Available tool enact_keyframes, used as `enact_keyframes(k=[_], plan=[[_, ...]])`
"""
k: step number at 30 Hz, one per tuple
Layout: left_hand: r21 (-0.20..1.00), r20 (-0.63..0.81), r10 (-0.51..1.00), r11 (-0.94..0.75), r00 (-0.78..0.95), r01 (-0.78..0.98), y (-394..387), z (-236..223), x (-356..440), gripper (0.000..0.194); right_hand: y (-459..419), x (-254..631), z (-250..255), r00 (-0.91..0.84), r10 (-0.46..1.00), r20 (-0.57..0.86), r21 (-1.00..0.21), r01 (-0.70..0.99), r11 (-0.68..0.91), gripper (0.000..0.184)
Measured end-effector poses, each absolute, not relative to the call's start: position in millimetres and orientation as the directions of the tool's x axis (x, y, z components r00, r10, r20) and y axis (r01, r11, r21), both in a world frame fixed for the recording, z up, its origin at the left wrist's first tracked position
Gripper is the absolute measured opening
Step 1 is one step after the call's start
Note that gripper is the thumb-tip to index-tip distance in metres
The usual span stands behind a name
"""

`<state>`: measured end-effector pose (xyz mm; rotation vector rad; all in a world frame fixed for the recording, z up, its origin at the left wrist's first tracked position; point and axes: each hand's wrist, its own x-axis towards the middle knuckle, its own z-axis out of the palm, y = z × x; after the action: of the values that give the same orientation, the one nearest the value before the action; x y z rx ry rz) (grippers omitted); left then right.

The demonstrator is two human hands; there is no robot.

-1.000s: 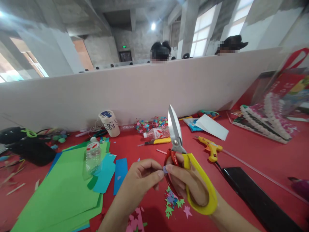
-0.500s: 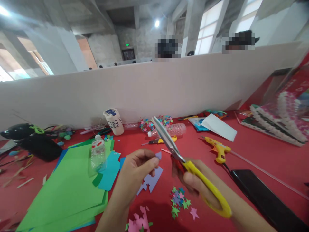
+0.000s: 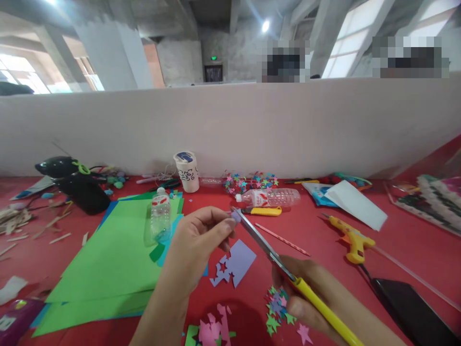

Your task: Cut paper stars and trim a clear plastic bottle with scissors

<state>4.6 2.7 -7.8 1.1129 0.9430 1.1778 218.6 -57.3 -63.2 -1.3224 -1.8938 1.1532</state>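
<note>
Between thumb and fingers, my left hand pinches a small piece of purple paper. My right hand grips a pair of scissors with yellow handles, their blade tips at the edge of that piece. Below my hands lies a purple sheet with star-shaped gaps cut in it. A pile of small paper stars in green, pink, blue and purple sits under my right hand. Pink paper scraps lie near the front edge of the view.
Green paper sheets spread on the left, with a clear bottle upright on them. Behind are a white cup, a lying bottle and a yellow cutter. A yellow glue gun and black case sit right.
The scissors have swung down and left, so their tips meet the purple piece in my left hand. The whole view has shifted to the left.
</note>
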Motion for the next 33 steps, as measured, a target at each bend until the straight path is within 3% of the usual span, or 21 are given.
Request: enact_keyframes(k=[14, 33], plan=[[0.997, 0.04, 0.986, -0.027, 0.161, -0.077, -0.7, -4.0, 5.0, 0.012, -57.8, 208.9, -53.0, -0.32, 0.941, -0.11, -0.891, 0.452, 0.049, 0.07], [0.999, 0.028, 0.984, -0.023, 0.176, -0.035, -0.6, -4.3, 3.3, 0.012, -57.9, 212.2, -53.7, -0.322, 0.94, -0.115, -0.882, 0.468, 0.052, 0.068]])
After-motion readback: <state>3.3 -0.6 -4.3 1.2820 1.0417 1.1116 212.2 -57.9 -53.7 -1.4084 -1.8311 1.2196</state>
